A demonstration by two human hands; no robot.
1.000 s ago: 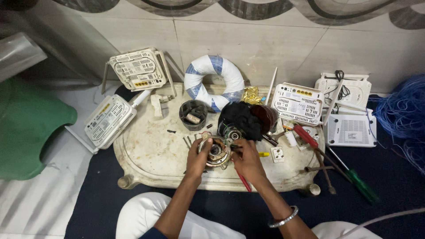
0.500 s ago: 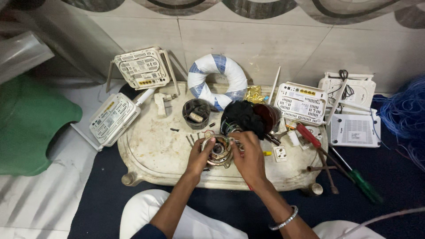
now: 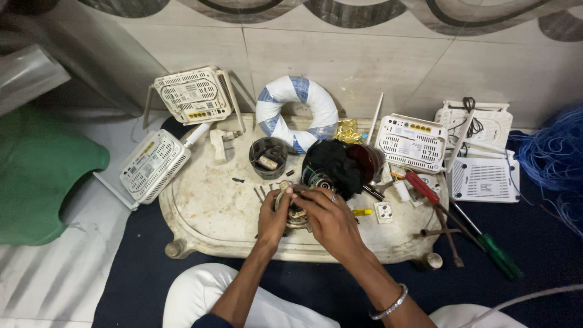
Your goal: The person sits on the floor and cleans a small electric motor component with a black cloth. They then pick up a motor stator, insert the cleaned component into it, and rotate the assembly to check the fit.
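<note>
Here we grip a small round metal motor part (image 3: pixel 296 212) with both hands near the middle of the worn white tray (image 3: pixel 212 212): our left hand (image 3: pixel 274 218) curls closed around its left side, our right hand (image 3: pixel 331 220) clasps over its top. Just behind it lies a black cloth (image 3: pixel 334 165), with a dark cup (image 3: pixel 268 158) and a white-and-blue tape ring (image 3: pixel 296 112) farther back on the tray.

The low table (image 3: pixel 200 212) is off-white plastic, scuffed and stained matt; the small motor (image 3: pixel 296 212) in the hands shows dull grey metal; routers (image 3: pixel 193 96) are ribbed white plastic; black cloth (image 3: pixel 333 163) looks soft and matt; the wrist bangle (image 3: pixel 388 304) is shiny metal; the wall tiles (image 3: pixel 340 61) are glossy
</note>
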